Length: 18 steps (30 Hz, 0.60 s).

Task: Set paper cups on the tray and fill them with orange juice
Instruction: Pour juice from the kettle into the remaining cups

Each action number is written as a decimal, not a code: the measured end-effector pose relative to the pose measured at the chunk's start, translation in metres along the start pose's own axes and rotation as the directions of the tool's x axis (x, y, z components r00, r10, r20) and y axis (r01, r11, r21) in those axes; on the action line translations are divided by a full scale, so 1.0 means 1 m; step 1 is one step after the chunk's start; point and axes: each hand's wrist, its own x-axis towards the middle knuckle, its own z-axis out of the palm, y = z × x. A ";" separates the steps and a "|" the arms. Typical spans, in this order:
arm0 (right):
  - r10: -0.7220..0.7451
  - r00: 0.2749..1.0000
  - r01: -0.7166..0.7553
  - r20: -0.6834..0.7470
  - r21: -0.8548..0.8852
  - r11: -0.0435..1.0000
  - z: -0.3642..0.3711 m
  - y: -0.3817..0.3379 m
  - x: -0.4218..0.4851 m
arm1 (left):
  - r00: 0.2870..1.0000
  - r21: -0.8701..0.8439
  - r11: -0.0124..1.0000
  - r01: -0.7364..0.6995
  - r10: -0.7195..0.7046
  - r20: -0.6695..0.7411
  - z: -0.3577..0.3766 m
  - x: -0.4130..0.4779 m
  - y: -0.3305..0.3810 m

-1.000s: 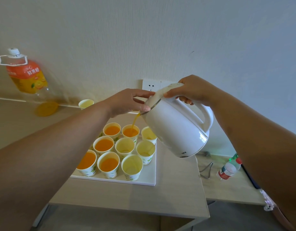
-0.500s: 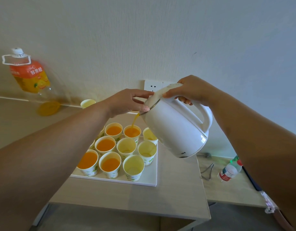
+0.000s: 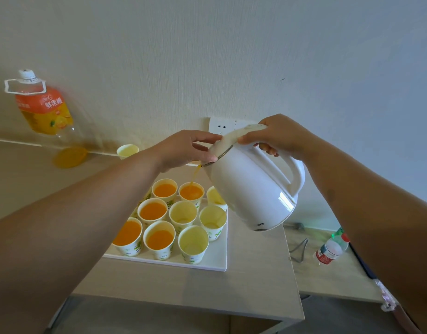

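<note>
A white square tray [image 3: 217,261] lies on a pale wooden table [image 3: 183,290]. Nine white paper cups [image 3: 183,214] stand on the tray, three rows of three. Orange juice [image 3: 152,210] is in all three cups of the tray's left column and in the back and front cups of its middle column. A white plastic electric kettle [image 3: 255,189] is tilted above the tray's back right corner, its spout over the back middle cup, with the right hand [image 3: 279,138] round its handle and the left hand [image 3: 183,150] at its lid. Behind the tray's back left corner, near the wall, stands a lone paper cup [image 3: 127,150]. A large clear plastic juice bottle [image 3: 44,112] is further left of the tray, also by the wall. A white wall socket [image 3: 220,127] is behind the tray. Right of the tray, on a neighbouring table, lie a grey cord [image 3: 297,249] and a small clear plastic water bottle [image 3: 330,249].
</note>
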 end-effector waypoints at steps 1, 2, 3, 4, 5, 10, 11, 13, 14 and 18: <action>-0.001 1.000 0.001 -0.009 0.023 1.000 0.000 0.002 -0.001 | 1.000 0.008 1.000 0.004 -0.003 -0.014 0.001 -0.001 0.002; 0.000 1.000 0.001 -0.016 0.052 0.999 0.001 0.004 -0.001 | 0.999 0.018 1.000 0.006 -0.005 -0.031 0.001 -0.001 0.004; 0.003 1.000 -0.001 -0.023 0.083 0.997 0.001 0.006 -0.002 | 0.999 0.029 1.000 0.004 -0.003 -0.047 0.001 -0.002 0.006; 0.005 0.999 -0.002 -0.031 0.110 0.994 0.001 0.008 -0.003 | 0.998 0.042 0.999 0.001 0.001 -0.064 0.001 -0.002 0.008; 0.006 0.999 0.000 -0.039 0.128 0.992 0.000 0.009 -0.004 | 0.997 0.058 0.998 -0.003 0.007 -0.078 0.001 -0.002 0.010; -0.012 0.998 0.023 -0.058 0.195 0.981 -0.003 0.009 -0.009 | 0.991 0.118 0.993 -0.024 0.040 -0.130 -0.002 -0.008 0.022; -0.017 0.998 0.028 -0.056 0.206 0.978 -0.004 0.008 -0.010 | 0.990 0.123 0.992 -0.026 0.042 -0.134 -0.002 -0.010 0.023; -0.028 0.999 0.037 -0.047 0.213 0.976 -0.004 0.006 -0.012 | 0.989 0.133 0.991 -0.022 0.041 -0.140 -0.002 -0.014 0.026; -0.034 0.999 0.042 -0.039 0.213 0.976 -0.004 0.005 -0.014 | 0.989 0.133 0.991 -0.018 0.037 -0.143 -0.002 -0.017 0.026; -0.053 0.999 0.054 -0.011 0.206 0.977 -0.004 0.003 -0.022 | 0.989 0.116 0.993 0.000 0.017 -0.147 0.002 -0.029 0.027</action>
